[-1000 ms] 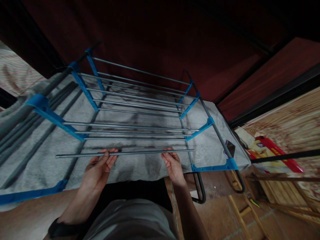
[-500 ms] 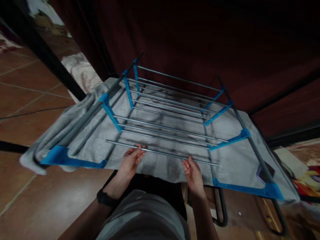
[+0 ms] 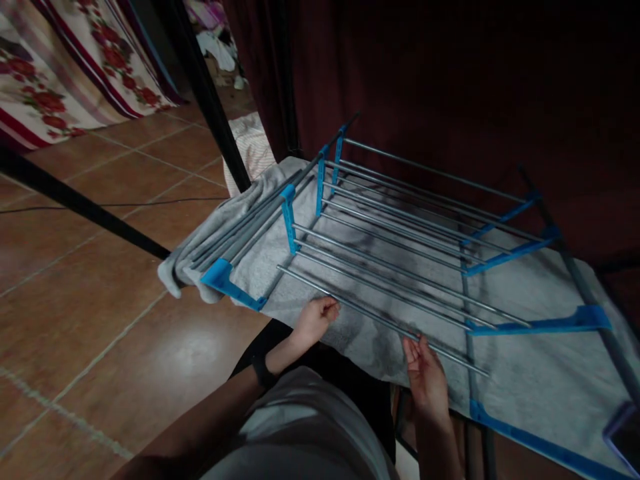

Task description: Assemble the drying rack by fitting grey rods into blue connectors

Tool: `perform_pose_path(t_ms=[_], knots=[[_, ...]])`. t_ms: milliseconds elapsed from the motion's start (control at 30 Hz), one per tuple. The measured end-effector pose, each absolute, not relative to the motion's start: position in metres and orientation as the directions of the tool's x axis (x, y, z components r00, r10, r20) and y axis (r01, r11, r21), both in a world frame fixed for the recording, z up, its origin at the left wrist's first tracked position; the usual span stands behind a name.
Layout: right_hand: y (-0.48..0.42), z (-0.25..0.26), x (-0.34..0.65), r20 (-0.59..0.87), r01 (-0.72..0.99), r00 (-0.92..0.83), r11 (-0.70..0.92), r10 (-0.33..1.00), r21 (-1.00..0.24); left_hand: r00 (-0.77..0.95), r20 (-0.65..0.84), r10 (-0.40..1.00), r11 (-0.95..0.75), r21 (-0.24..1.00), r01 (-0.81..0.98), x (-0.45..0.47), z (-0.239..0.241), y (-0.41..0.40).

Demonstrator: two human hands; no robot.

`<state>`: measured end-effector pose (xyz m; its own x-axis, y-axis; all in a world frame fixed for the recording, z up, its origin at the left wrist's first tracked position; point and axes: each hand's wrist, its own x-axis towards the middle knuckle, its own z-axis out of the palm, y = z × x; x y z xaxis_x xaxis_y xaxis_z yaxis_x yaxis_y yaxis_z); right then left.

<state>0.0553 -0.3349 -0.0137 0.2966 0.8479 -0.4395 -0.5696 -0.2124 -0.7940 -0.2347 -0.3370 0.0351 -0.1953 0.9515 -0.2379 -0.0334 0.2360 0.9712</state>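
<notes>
A loose thin metal rod [image 3: 370, 315] runs slantwise in front of me, both ends free. My left hand [image 3: 313, 323], with a dark band on its wrist, has its fingers curled together at the left part of the rod. Further right, my right hand [image 3: 425, 373] pinches the same rod between thumb and fingers, palm partly up. Just beyond lies a clothes drying rack with blue plastic brackets [image 3: 289, 217] and several parallel metal rods [image 3: 380, 257] across it. Another blue bracket [image 3: 540, 328] holds rod ends on the right side.
A grey blanket [image 3: 520, 287] covers the surface under the rack. Black poles [image 3: 210, 93] stand at the left, and a dark red curtain [image 3: 425, 80] hangs behind. A phone [image 3: 625, 433] lies at the right edge. A cable [image 3: 115, 205] crosses the tiled floor.
The view has turned left, so the rack appears further right and more slanted. The rod stays at both hands; the left thumb no longer lies visibly over it.
</notes>
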Motion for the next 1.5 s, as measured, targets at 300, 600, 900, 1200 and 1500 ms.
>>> perform_pose_path(t_ms=[300,600,900,1200,1500], knots=[[-0.332,-0.01,0.053,-0.431,-0.59,0.252,-0.215,0.866,-0.778,0.332,0.372,0.867,-0.494,0.558,0.666,-0.234,0.063,-0.34],[-0.335,-0.016,0.057,-0.445,-0.583,0.274,-0.221,0.853,-0.782,0.609,0.185,0.772,-0.612,-0.044,0.789,-0.23,0.061,-0.333],[-0.334,-0.02,0.06,-0.484,-0.586,0.22,-0.282,0.847,-0.76,0.648,0.219,0.729,-0.647,-0.088,0.757,-0.229,0.045,-0.331],[-0.335,-0.03,0.07,-0.498,-0.577,0.22,-0.3,0.839,-0.76,0.696,0.19,0.693,-0.69,-0.107,0.716,-0.224,0.041,-0.329],[-0.334,-0.032,0.066,-0.496,-0.606,0.225,-0.278,0.839,-0.746,0.704,0.155,0.693,-0.689,-0.147,0.71,-0.227,0.03,-0.328]])
